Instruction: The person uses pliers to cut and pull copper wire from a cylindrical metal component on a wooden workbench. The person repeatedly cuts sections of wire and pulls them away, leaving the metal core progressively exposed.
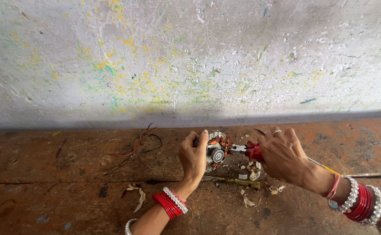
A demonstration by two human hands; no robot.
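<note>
The paint-splashed wall (190, 56) stands behind the worn brown workbench (46, 200). Near its back edge, at the middle, the left hand (193, 159) grips a small motor stator (217, 151) on edge, fingers curled around it. The right hand (284, 157), closed on red-handled pliers (248, 150), points them leftward into the copper windings; 1 green screwdriver (236, 181) lies below

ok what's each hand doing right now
Left hand: closed on the motor.
Right hand: closed on the red-handled pliers, whose tip is at the motor.
</note>
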